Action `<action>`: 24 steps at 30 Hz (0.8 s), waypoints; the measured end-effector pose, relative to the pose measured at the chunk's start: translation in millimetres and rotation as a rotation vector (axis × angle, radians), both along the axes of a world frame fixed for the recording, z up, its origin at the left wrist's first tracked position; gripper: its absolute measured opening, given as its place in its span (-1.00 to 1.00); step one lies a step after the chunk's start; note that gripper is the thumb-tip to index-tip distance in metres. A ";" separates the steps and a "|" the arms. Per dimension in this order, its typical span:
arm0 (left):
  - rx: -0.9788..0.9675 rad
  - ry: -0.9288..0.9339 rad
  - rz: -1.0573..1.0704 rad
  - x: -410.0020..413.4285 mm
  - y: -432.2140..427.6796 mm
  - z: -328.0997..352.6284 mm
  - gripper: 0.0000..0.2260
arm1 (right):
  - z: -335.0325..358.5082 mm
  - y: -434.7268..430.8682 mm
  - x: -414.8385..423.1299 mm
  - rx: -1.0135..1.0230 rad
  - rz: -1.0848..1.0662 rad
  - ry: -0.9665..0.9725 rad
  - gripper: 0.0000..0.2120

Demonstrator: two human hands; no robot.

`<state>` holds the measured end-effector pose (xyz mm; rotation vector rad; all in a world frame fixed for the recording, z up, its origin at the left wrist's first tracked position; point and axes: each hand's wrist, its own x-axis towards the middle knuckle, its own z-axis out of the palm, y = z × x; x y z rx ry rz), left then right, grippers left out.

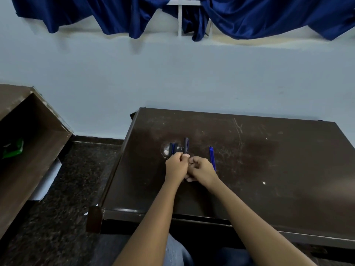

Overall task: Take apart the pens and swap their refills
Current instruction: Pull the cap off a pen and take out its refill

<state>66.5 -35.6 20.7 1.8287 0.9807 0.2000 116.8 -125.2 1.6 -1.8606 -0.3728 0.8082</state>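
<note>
Gripping the lower end of a dark pen (186, 145), the left hand (177, 167) holds it pointing away over the dark surface (269, 169). The right hand (204, 169) sits against the left, fingers curled; whether they hold the pen cannot be told. Blue refills (212, 158) lie just right of the hands, and other pen parts (172, 148) lie left of the pen.

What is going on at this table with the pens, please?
A person is working on a dark pen over the brown table. The left hand grips it, and the right hand curls in at its lower end. Blue refills lie to the right, more pen parts to the left.
</note>
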 end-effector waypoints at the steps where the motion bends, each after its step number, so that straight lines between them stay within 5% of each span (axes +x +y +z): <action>1: -0.007 -0.025 0.007 -0.7 -1.5 1.2 -0.77 | -0.1 -2.8 0.4 0.022 -0.001 0.031 -0.91; 9: 0.255 0.013 -0.316 -23.9 -6.6 -5.3 -0.80 | 9.0 -2.0 7.8 0.058 -0.205 0.054 -0.62; 17: 0.461 0.045 -0.270 -26.9 -6.6 -2.2 -0.81 | 15.5 12.2 17.6 -0.056 -0.157 -0.010 -0.71; 24: 0.374 0.067 -0.170 -18.2 -7.1 0.0 -0.78 | 21.2 29.2 23.5 -0.111 -0.130 -0.038 -0.65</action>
